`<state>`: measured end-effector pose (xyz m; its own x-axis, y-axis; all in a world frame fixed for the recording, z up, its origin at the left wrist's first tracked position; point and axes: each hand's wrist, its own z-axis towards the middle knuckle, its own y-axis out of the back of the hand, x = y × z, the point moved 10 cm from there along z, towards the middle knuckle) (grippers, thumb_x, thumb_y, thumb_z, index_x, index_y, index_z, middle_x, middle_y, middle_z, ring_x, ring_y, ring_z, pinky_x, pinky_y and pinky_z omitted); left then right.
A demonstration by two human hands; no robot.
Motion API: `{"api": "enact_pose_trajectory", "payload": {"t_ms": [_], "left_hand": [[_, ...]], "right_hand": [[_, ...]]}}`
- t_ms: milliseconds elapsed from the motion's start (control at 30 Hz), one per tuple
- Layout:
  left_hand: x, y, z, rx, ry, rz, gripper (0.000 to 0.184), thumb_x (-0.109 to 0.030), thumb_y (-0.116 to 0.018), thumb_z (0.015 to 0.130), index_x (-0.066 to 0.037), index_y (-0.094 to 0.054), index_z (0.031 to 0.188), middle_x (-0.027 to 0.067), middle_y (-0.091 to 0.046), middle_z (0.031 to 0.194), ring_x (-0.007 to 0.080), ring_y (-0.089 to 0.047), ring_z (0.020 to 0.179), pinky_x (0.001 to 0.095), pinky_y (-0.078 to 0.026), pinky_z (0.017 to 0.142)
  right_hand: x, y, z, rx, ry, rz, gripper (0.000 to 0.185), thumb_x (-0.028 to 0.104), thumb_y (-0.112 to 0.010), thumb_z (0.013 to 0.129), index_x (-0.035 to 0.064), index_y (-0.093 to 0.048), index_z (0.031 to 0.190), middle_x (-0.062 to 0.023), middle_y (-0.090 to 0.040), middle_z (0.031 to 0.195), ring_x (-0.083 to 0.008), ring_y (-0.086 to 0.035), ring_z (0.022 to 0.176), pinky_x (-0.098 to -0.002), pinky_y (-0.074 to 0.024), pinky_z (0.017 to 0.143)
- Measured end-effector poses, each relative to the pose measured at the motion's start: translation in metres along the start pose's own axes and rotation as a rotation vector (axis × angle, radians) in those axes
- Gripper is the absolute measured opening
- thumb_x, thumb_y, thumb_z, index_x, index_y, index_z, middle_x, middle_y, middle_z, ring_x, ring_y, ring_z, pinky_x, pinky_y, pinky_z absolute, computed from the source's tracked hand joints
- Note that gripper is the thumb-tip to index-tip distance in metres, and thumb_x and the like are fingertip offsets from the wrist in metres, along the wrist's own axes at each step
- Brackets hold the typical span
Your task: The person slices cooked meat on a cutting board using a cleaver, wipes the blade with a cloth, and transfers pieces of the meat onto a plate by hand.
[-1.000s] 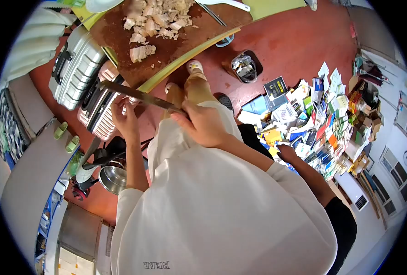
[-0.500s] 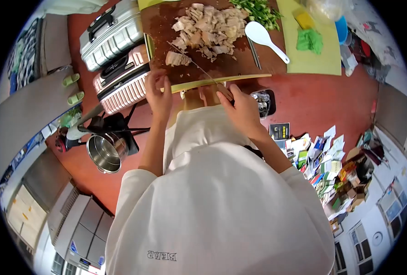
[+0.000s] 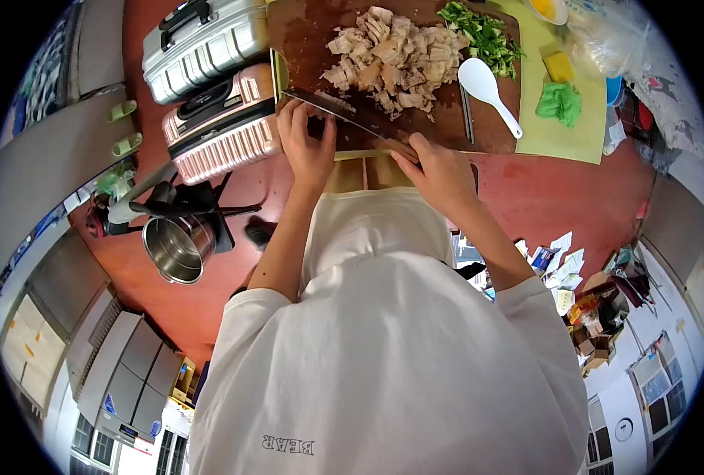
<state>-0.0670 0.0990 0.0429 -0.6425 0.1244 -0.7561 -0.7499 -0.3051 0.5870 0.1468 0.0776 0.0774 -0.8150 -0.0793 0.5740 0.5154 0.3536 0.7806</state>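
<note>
My right hand (image 3: 441, 170) is wrapped round the wooden handle of a kitchen knife (image 3: 352, 117), its blade slanting up and left across the brown cutting board (image 3: 487, 119). My left hand (image 3: 308, 144) lies close to the blade at the board's near left edge. Its fingers are bent over a piece of cooked meat, mostly hidden by the fingers and the knife. Beyond the blade is a heap of chopped cooked meat (image 3: 399, 55). Cut green vegetables (image 3: 485, 38) sit to its right. A white spoon (image 3: 483, 85) rests on the board beside a thin metal utensil (image 3: 468, 115).
A yellow-green mat (image 3: 574, 142) lies under the board, with a yellow sponge (image 3: 559, 66) and green cloth (image 3: 559, 104) on it. Left of the table stand a silver suitcase (image 3: 217, 59) and a pink suitcase (image 3: 225, 138). A steel pot (image 3: 179, 247) is farther back.
My left hand has moved up to the meat beside the blade. The blade has tilted flatter across the board. The view has shifted, so the board appears lower and farther right.
</note>
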Motion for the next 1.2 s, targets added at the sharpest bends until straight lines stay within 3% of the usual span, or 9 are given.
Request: {"api": "enact_pose_trajectory", "payload": {"t_ms": [67, 600, 700, 967, 1100, 1200], "left_hand": [[0.0, 0.0, 0.001, -0.014, -0.012, 0.027, 0.033, -0.002, -0.076, 0.076, -0.002, -0.06, 0.105, 0.0152, -0.059, 0.112, 0.0355, -0.053, 0.107, 0.0438, -0.043, 0.094], [0.019, -0.003, 0.003, -0.037, 0.096, -0.107, 0.029, 0.003, -0.076, 0.075, 0.0, -0.061, 0.1, 0.0142, -0.063, 0.105, 0.0319, -0.06, 0.098, 0.0385, -0.05, 0.088], [0.013, -0.002, 0.004, -0.02, 0.08, -0.076, 0.028, 0.003, -0.075, 0.075, 0.0, -0.062, 0.1, 0.0141, -0.063, 0.105, 0.0316, -0.06, 0.1, 0.0382, -0.05, 0.089], [0.016, -0.001, 0.007, -0.055, 0.106, -0.119, 0.029, 0.003, -0.075, 0.074, 0.0, -0.063, 0.1, 0.0142, -0.064, 0.106, 0.0308, -0.061, 0.101, 0.0382, -0.05, 0.089], [0.012, -0.001, 0.005, -0.041, 0.06, -0.062, 0.029, 0.003, -0.075, 0.074, 0.0, -0.063, 0.1, 0.014, -0.064, 0.106, 0.0303, -0.061, 0.101, 0.038, -0.05, 0.089], [0.016, -0.005, 0.004, -0.002, 0.094, -0.089, 0.028, 0.004, -0.075, 0.074, 0.0, -0.063, 0.1, 0.0139, -0.064, 0.106, 0.0299, -0.061, 0.101, 0.0378, -0.05, 0.089]], "right_hand": [[0.0, -0.001, 0.002, 0.021, 0.02, -0.051, 0.03, 0.035, -0.065, 0.095, 0.0062, -0.056, 0.091, -0.0169, -0.067, 0.07, -0.0388, -0.066, 0.063, -0.0479, -0.0528, 0.055], [-0.006, -0.01, 0.018, 0.128, 0.048, -0.048, 0.032, 0.038, -0.063, 0.096, 0.0058, -0.059, 0.098, -0.017, -0.066, 0.069, -0.0391, -0.065, 0.063, -0.0486, -0.0496, 0.056], [-0.02, -0.015, 0.008, 0.186, -0.063, -0.053, 0.033, 0.039, -0.062, 0.097, 0.0062, -0.059, 0.098, -0.017, -0.065, 0.067, -0.0393, -0.065, 0.063, -0.0495, -0.0495, 0.056], [0.012, -0.021, 0.043, 0.107, 0.085, -0.064, 0.033, 0.036, -0.062, 0.097, 0.0051, -0.058, 0.086, -0.0154, -0.064, 0.061, -0.0369, -0.066, 0.056, -0.047, -0.0514, 0.051], [-0.007, -0.016, 0.017, 0.142, 0.053, -0.041, 0.034, 0.037, -0.06, 0.098, 0.004, -0.058, 0.094, -0.0189, -0.065, 0.067, -0.0409, -0.065, 0.063, -0.0504, -0.0493, 0.057], [-0.025, -0.021, 0.007, 0.24, -0.1, -0.03, 0.033, 0.037, -0.061, 0.098, 0.0038, -0.058, 0.094, -0.0186, -0.065, 0.066, -0.0407, -0.065, 0.063, -0.05, -0.0492, 0.056]]}}
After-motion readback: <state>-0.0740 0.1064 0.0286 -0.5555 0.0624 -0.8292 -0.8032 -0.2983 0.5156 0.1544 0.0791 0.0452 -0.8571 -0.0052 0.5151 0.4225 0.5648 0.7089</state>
